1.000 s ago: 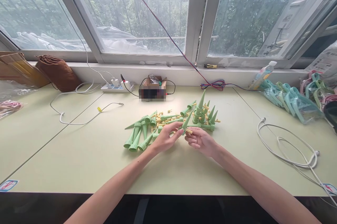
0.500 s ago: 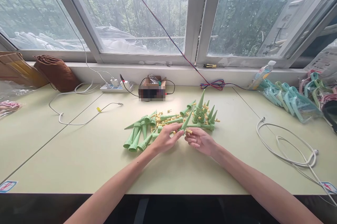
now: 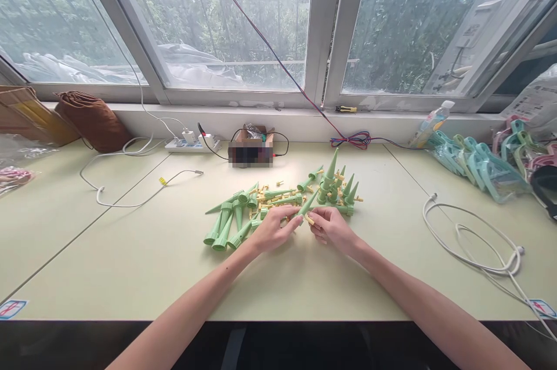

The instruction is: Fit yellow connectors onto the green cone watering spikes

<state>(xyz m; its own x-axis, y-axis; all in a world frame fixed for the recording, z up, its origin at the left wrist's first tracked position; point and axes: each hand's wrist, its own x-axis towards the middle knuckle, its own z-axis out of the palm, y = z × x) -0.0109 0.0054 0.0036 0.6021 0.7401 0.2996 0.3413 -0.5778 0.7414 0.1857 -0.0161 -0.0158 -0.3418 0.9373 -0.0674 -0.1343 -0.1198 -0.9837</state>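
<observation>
My left hand (image 3: 278,227) is closed on a green plastic watering spike (image 3: 308,204), its pointed end tilted up and to the right. Just right of it, my right hand (image 3: 333,227) pinches a small yellow valve piece (image 3: 310,220) close to the spike's lower part. Whether the two parts touch, I cannot tell. Left of and behind my left hand lies a pile of green spikes (image 3: 224,225) mixed with small yellow valves (image 3: 265,197). Behind my right hand stand several spikes (image 3: 331,176) with yellow valves on them, tips up.
White cables lie on the table at left (image 3: 130,205) and right (image 3: 470,265). A power strip (image 3: 194,145) and a small box (image 3: 261,132) sit at the back. Bagged teal plastic clips (image 3: 483,164) and a bottle (image 3: 433,123) stand back right. A brown bag (image 3: 91,120) is back left.
My right hand has turned over, its back now more upward, and the yellow valve in it points lower. The green spike leans further right. My left hand has hardly moved.
</observation>
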